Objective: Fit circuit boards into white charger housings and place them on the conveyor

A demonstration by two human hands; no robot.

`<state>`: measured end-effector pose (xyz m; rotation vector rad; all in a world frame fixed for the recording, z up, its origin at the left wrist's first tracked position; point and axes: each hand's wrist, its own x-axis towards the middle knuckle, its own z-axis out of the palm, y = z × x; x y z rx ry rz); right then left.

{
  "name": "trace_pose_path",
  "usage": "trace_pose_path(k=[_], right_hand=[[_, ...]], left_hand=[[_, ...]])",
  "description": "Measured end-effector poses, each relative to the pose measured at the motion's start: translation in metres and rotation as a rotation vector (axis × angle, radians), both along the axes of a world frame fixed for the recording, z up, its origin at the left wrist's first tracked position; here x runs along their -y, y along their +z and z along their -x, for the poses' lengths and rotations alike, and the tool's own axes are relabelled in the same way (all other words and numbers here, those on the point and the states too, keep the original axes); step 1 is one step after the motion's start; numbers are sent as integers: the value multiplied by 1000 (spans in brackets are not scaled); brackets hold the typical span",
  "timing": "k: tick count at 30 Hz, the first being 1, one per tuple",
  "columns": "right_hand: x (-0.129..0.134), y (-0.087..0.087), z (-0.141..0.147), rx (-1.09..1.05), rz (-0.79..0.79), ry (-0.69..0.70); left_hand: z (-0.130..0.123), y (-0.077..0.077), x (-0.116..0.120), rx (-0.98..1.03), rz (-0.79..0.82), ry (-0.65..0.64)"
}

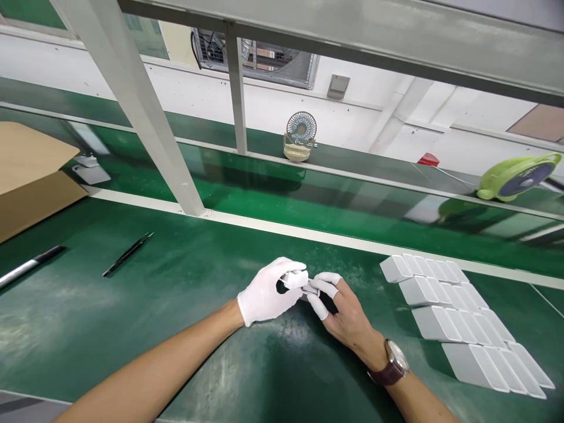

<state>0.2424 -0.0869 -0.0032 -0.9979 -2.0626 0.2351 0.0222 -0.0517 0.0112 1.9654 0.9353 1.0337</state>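
Note:
My left hand [272, 292], in a white glove, is closed on a small white block-shaped plastic piece [296, 279], held between thumb and fingers above the green tabletop. My right hand [341, 305] has white covers on its fingertips and a watch at the wrist. Its thumb and fingers pinch a small light-grey part [311, 288] right beside the white piece. Whether the two parts are joined I cannot tell, as the fingers partly hide them. To the right, several white rectangular plastic housings [458, 314] stand in slanting rows.
Black tweezers [127, 254] and a black-and-silver rod [33, 265] lie at left, near a cardboard box [37, 158]. A white plug adapter [91, 169] sits behind the box. A grey post [145, 117] rises from the table. Beyond are a small fan [300, 134] and a green fan [515, 176].

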Motion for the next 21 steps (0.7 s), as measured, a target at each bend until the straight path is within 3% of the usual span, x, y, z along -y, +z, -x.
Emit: trace_pose_path(k=[7, 11, 15, 21], right_hand=[[0, 5, 2, -58, 72, 53], [-1, 7, -4, -114, 85, 2], [-1, 6, -9, -17, 82, -43], [-4, 7, -3, 161, -70, -28]], left_hand=[[-1, 0, 0, -10, -16, 17], [-2, 1, 0, -13, -20, 26], [-1, 2, 0, -24, -13, 16], [-2, 4, 0, -35, -9, 22]])
